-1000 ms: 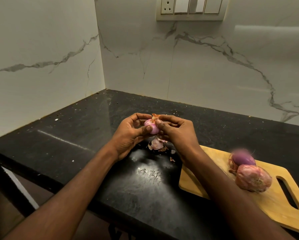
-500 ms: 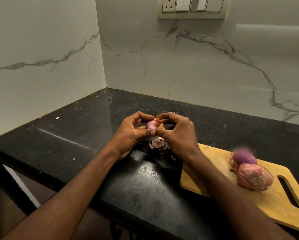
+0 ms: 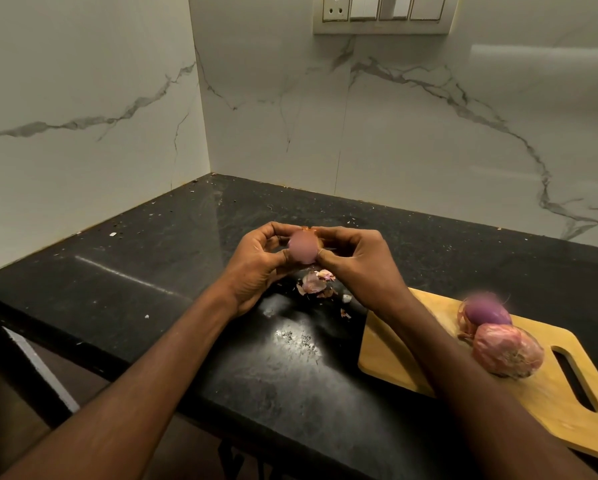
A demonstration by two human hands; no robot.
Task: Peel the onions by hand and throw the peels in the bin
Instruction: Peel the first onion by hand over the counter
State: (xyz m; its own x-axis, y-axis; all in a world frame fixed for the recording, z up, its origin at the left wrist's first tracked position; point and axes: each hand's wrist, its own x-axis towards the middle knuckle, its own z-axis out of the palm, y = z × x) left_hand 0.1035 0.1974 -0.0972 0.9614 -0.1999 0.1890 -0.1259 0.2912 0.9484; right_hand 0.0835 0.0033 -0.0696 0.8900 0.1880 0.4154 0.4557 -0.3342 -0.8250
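Black counter (image 3: 152,271) bare leftward | hands (image 3: 311,258) hold onion (image 3: 302,249) | board (image 3: 411,358) right

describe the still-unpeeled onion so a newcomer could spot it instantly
Start at the wooden cutting board on the right of the black counter. Two onions sit touching near its handle slot. The unpeeled onion is the nearer one, with dull papery pink skin; the peeled onion behind is glossy purple.

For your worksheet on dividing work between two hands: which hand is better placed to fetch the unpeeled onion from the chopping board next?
The right hand, probably. The chopping board with the unpeeled onion lies on that arm's side, just beyond its forearm. The left hand would have to cross over.
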